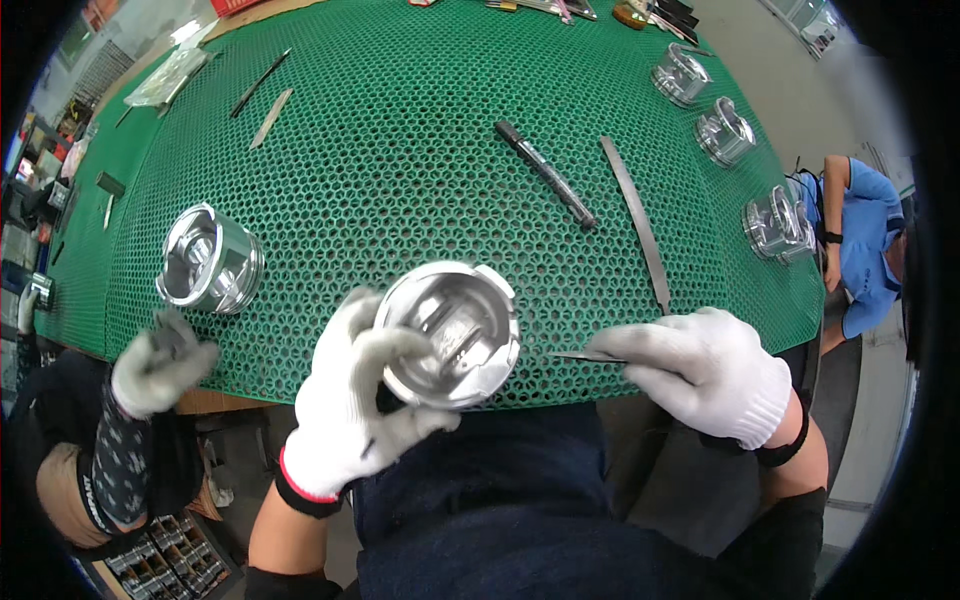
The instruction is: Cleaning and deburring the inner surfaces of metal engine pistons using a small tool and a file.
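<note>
The left hand (350, 405) grasps a piston (455, 335), hollow side facing up, at the mat's (400, 180) near edge. The right hand (700, 370) pinches a thin blade (578, 355), apart from the piston. At lower left, a tray (100, 577) holds rows of metal parts (165, 560). A jar (632, 12) at the far edge contains something amber. A bag (172, 78) lies far left, its contents unclear.
</note>
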A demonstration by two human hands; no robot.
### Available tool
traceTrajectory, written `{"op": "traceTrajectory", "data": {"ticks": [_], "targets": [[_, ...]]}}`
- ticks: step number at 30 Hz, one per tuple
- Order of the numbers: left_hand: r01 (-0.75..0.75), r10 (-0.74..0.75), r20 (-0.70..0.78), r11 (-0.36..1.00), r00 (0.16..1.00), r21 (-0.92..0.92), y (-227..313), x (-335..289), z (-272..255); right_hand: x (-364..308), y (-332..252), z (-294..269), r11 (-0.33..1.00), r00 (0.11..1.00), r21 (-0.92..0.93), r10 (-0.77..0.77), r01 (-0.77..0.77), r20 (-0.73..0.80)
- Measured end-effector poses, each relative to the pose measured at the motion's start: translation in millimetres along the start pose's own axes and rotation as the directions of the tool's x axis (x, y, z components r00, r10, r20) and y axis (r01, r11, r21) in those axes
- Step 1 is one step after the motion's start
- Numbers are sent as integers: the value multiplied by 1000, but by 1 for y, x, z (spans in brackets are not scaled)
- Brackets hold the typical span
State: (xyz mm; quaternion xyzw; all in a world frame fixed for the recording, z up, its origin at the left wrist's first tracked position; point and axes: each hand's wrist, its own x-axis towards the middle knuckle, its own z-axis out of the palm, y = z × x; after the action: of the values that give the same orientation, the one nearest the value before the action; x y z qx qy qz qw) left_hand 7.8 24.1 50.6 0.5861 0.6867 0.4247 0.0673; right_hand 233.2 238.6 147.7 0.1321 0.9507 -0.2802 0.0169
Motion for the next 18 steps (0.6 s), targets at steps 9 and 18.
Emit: {"op": "traceTrajectory", "data": {"ticks": [9, 18], "targets": [[53, -59, 24, 979, 998, 199, 24, -12, -1, 12, -18, 28, 957, 996, -288, -1, 26, 87], [35, -48, 44, 966, 998, 258, 28, -14, 1, 9, -38, 38, 922, 994, -376, -60, 91, 95]]}}
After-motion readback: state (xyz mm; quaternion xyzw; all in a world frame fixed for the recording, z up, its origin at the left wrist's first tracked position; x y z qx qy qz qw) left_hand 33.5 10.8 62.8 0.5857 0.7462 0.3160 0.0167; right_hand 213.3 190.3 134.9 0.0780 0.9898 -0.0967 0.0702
